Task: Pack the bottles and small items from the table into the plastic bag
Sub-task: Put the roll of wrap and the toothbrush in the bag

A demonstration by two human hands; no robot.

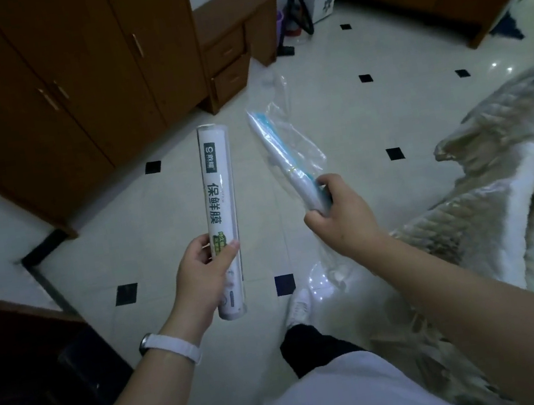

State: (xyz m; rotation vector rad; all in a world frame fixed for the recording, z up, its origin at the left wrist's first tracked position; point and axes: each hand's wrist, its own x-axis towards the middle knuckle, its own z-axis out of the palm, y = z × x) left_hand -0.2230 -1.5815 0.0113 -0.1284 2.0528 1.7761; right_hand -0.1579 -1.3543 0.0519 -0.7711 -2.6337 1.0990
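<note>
My left hand (205,274) grips the lower part of a white roll of cling film (218,192) with green print, held nearly upright above the floor. My right hand (338,210) is closed on a clear plastic bag (286,130) with a long white and blue item (281,155) inside it, pointing up and away to the left. A loose end of the bag hangs below my right hand. The two hands are apart, the roll left of the bag. No table with bottles shows in this view.
Brown wardrobes (43,83) stand at the back left, with a small drawer unit (235,47) beside them. A bed with a patterned quilt (518,199) fills the right side. A dark surface (25,377) lies at the lower left. My leg and white shoe (300,306) are below.
</note>
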